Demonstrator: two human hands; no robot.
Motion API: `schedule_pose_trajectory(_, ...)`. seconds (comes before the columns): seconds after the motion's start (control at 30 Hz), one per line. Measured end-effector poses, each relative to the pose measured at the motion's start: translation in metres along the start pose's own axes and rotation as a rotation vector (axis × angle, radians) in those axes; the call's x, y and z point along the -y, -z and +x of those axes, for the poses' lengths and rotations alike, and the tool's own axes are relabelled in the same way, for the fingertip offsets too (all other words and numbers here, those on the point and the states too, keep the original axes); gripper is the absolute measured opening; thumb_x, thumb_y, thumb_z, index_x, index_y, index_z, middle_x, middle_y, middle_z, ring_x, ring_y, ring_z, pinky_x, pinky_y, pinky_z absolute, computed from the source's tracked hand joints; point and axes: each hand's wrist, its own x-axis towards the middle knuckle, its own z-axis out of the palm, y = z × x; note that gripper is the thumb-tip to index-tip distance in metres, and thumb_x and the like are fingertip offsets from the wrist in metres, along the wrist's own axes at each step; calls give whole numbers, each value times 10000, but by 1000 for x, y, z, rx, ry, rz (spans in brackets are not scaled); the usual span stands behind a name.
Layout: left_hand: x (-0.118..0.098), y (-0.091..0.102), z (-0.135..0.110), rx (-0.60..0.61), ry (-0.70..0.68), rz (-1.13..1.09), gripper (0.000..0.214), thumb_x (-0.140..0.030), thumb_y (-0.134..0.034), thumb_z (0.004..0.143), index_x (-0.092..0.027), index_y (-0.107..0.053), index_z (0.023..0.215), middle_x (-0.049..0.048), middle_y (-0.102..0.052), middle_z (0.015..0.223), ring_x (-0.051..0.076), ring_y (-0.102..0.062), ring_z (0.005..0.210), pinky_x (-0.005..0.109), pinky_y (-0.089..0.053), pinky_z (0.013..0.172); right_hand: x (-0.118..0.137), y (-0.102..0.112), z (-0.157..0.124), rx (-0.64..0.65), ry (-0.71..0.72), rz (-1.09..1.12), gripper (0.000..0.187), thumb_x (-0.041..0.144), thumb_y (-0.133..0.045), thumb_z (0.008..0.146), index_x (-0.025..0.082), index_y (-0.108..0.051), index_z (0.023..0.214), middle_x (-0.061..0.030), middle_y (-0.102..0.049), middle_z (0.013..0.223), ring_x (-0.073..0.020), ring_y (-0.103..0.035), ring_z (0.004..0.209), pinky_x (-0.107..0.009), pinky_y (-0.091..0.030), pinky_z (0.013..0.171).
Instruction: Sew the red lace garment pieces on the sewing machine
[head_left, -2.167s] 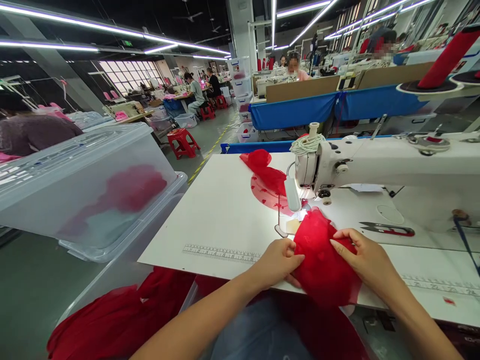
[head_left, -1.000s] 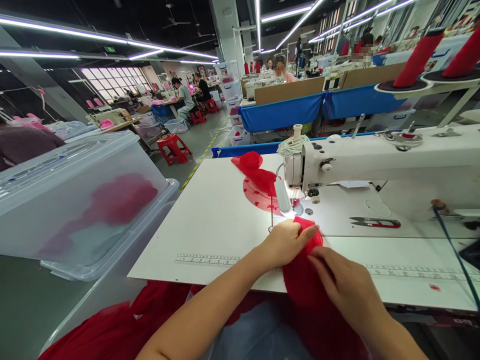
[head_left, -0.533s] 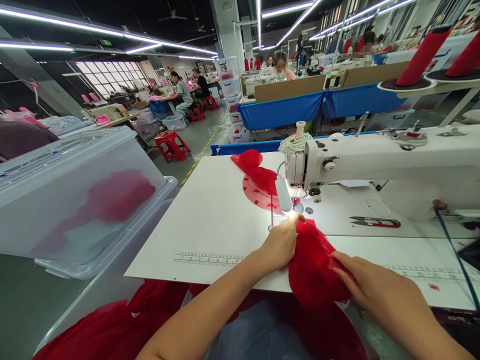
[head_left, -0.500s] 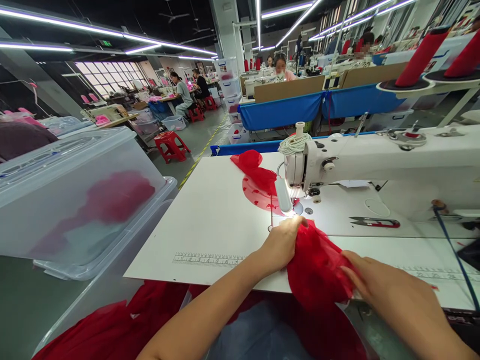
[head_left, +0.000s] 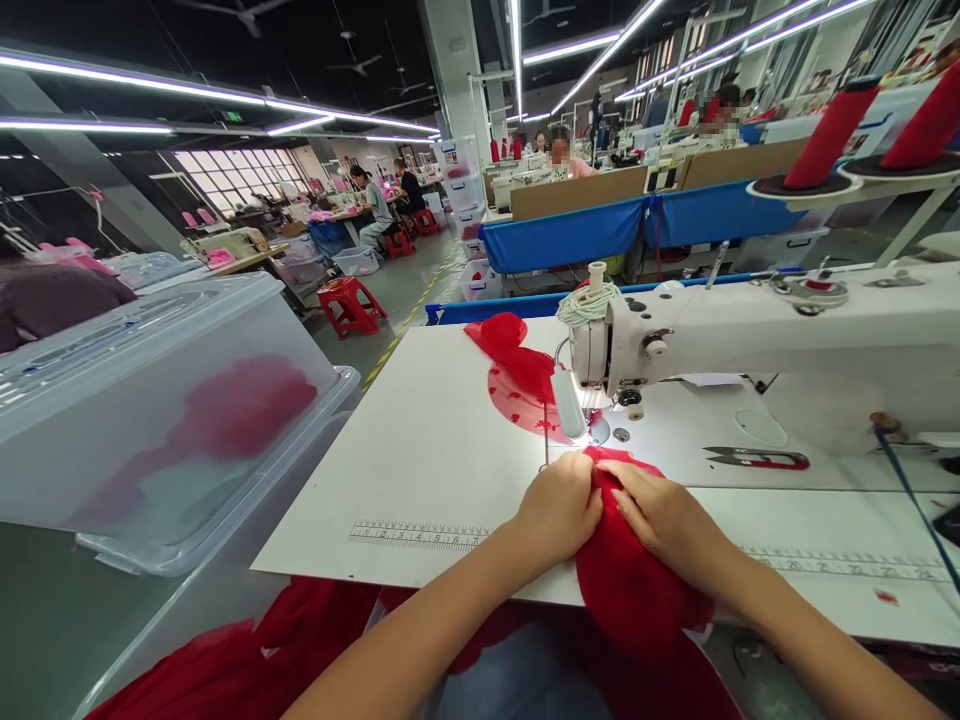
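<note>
Sheer red fabric hangs from the table's front edge down over my lap. My left hand is closed on its upper edge, just in front of the sewing machine. Close beside it, my right hand pinches the same fabric, fingertips near the left hand. The needle area lies a little beyond both hands, lit by a small lamp. Behind it, to the left, another red sheer piece with dark red motifs rests on the white table. What the fingers cover is hidden.
Thread snips lie on the machine bed at right. A ruler strip runs along the table's front. Clear plastic bins stand at left, and red thread cones at upper right. Other people sit farther back.
My right hand has moved left and up along the red fabric to meet the left hand. The left hand has drawn slightly back toward me. The view has shifted a little.
</note>
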Motion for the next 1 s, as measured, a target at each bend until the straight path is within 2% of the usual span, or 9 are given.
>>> schedule_pose_trajectory(0.2, 6, -5, 2, -30, -94, 156, 174, -180, -487, 929, -105, -589, 1049, 208, -604, 1187, 341, -559, 1124, 488, -452, 997, -4, 2, -1, 49, 105, -12, 317, 142, -372, 943, 214, -649, 1079, -97, -748, 1073, -236, -721, 975, -381, -605, 813)
schedule_pose_trajectory(0.3, 12, -8, -1, -93, -129, 293, 411, -345, -527, 965, -39, -570, 1236, 265, -594, 1277, 422, -516, 1251, 602, -331, 1112, -5, 8, 6, 104, 127, -31, 281, 132, -392, 929, 232, -647, 992, -82, -741, 1067, -228, -711, 982, -370, -601, 816)
schedule_pose_trajectory(0.4, 18, -10, 0, -121, -113, 349, 527, -430, -551, 959, -24, -564, 1295, 279, -613, 1273, 446, -503, 1289, 637, -283, 1136, -10, 11, 15, 115, 123, -113, 274, 147, -374, 939, 241, -627, 891, -72, -741, 1043, -219, -708, 1000, -338, -589, 819)
schedule_pose_trajectory(0.57, 29, -11, 9, -138, -100, 390, 347, -254, -502, 932, -72, -632, 1197, 231, -647, 1253, 403, -530, 1277, 636, -296, 1142, -24, 4, 23, 74, 87, -215, 256, 173, -386, 925, 226, -637, 913, -89, -754, 1111, -226, -724, 872, -324, -566, 692)
schedule_pose_trajectory(0.67, 35, -15, 11, -226, -99, 403, 281, -139, -462, 897, -104, -642, 1110, 210, -655, 1215, 379, -547, 1233, 636, -355, 1100, -27, -2, 19, 39, 64, -253, 255, 223, -434, 919, 221, -667, 1021, -102, -765, 1086, -246, -720, 833, -325, -539, 621)
schedule_pose_trajectory(0.77, 33, -16, 10, -305, -114, 374, 258, -57, -396, 892, -130, -628, 979, 179, -664, 1071, 311, -604, 1060, 505, -489, 953, -27, -3, 14, 38, 65, -258, 266, 269, -456, 934, 226, -681, 1070, -100, -766, 1090, -252, -720, 843, -331, -546, 620)
schedule_pose_trajectory(0.83, 28, -13, 10, -253, -229, 327, 239, -63, -398, 905, -148, -611, 972, 130, -663, 1016, 247, -613, 934, 382, -518, 835, -28, -2, 12, 47, 80, -234, 297, 263, -442, 951, 225, -684, 1118, -101, -759, 1141, -252, -727, 901, -342, -573, 666)
schedule_pose_trajectory(0.93, 23, -5, 14, -118, -418, 285, 142, -222, -464, 983, -163, -593, 991, 64, -669, 933, 202, -605, 801, 309, -491, 711, -31, -2, 11, 31, 97, -190, 390, 229, -421, 964, 209, -641, 1286, -113, -713, 1284, -251, -714, 1061, -361, -598, 796)
schedule_pose_trajectory(1.0, 23, -2, 19, -65, -387, 347, 217, -334, -463, 1028, -172, -588, 957, 37, -663, 839, 192, -593, 713, 302, -450, 629, -32, -2, 11, 18, 76, -208, 426, 190, -406, 956, 210, -629, 1318, -102, -726, 1259, -237, -727, 1025, -346, -601, 774)
